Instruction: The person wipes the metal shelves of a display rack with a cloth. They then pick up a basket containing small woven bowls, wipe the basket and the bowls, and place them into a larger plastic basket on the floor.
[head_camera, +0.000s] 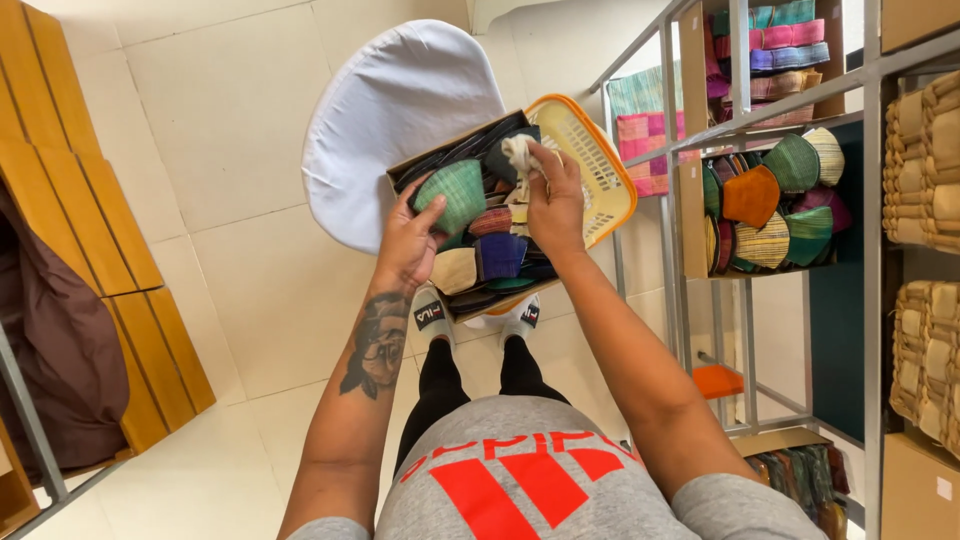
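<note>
Green mask (452, 193) in left grip (408, 238), pale cloth (522, 158), perhaps another, in right grip (556, 200), above mask-filled box (425, 162).

Bright, even daylight; wide-angle edge distortion.

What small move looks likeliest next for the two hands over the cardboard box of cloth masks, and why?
Probably the left hand lifts the green woven cloth mask out of the open cardboard box, which rests on a yellow plastic basket. Its fingers already pinch the mask above the other masks, while the right hand grips a cream cloth piece. Similar masks fill the metal shelf nearby.
</note>
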